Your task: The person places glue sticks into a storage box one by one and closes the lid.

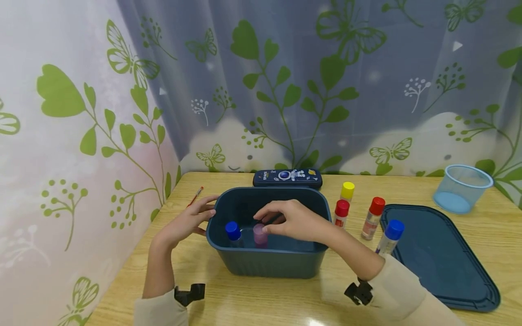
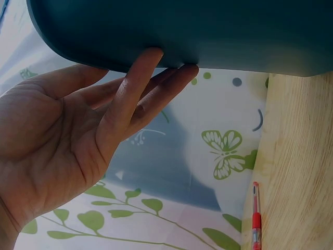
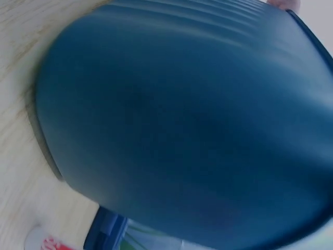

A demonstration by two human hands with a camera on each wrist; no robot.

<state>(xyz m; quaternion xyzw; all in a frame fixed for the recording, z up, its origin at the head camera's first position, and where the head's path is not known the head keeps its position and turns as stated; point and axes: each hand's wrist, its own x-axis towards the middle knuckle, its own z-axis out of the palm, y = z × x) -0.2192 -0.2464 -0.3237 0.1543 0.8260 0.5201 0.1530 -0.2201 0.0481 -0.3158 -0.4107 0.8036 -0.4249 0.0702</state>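
Observation:
A dark blue plastic storage bin (image 1: 273, 265) stands on the table. My left hand (image 1: 191, 222) is at its left end, fingertips against the rim and outer wall; in the left wrist view those fingers (image 2: 140, 83) look nearly straight. Reaching over the right side, my right hand (image 1: 295, 219) is inside the bin, with thumb and fingers pinching a small translucent purple cylinder (image 1: 260, 234) near its top. To the left of this cylinder, a blue-capped clear tube (image 1: 234, 232) stands in the bin. In the right wrist view the bin's wall (image 3: 182, 120) hides the right hand.
Several capped glue sticks, including a yellow one (image 1: 347, 190) and a red one (image 1: 376, 208), stand right of the bin. Beyond them lie a dark blue lid (image 1: 440, 258) and a light blue cup (image 1: 461, 192). A pencil case (image 1: 287, 178) and red pen (image 1: 195, 195) lie behind and left.

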